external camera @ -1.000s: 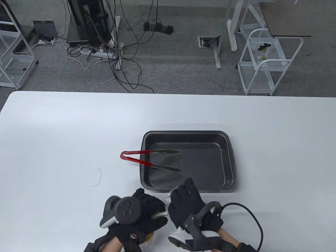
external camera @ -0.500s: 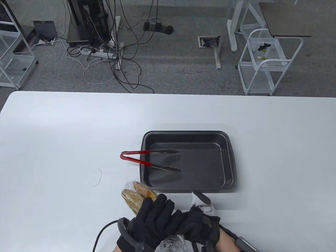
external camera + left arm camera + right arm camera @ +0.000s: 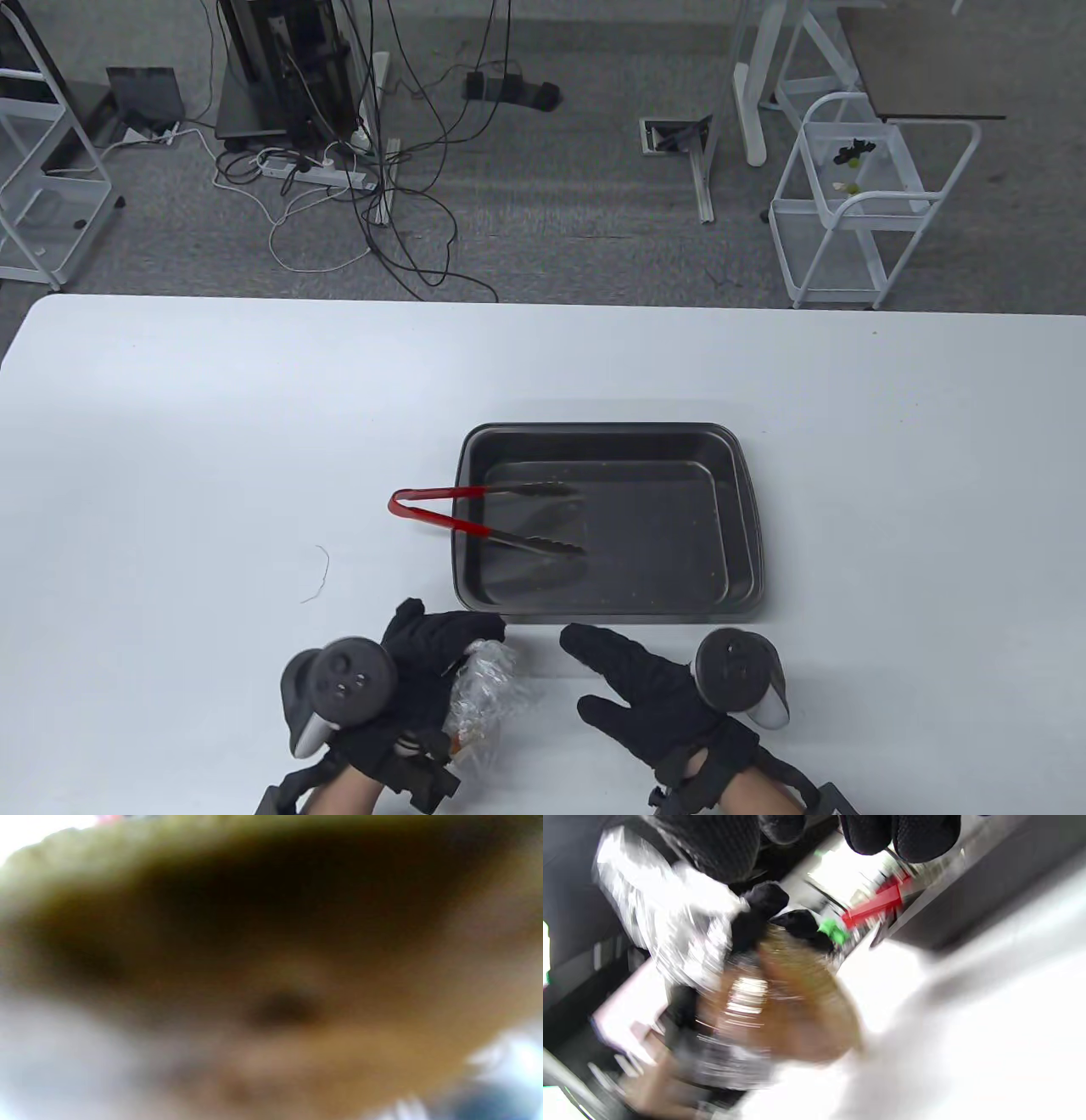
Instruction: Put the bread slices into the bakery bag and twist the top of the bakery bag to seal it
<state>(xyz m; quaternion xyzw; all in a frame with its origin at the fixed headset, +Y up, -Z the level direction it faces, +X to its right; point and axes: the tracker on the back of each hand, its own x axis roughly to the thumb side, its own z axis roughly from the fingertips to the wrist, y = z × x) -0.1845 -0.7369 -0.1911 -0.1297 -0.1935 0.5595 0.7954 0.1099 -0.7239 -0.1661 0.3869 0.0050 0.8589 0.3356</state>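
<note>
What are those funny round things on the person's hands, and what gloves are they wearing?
Both hands wear black knit gloves. The left hand and the right hand each carry a dark grey round tracker with a white underside, like a game controller, strapped on the back. Dark sleeves show at the wrists.

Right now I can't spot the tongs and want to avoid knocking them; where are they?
In the table view the tongs lie across the baking tray's left rim, red handle over the table.
</note>
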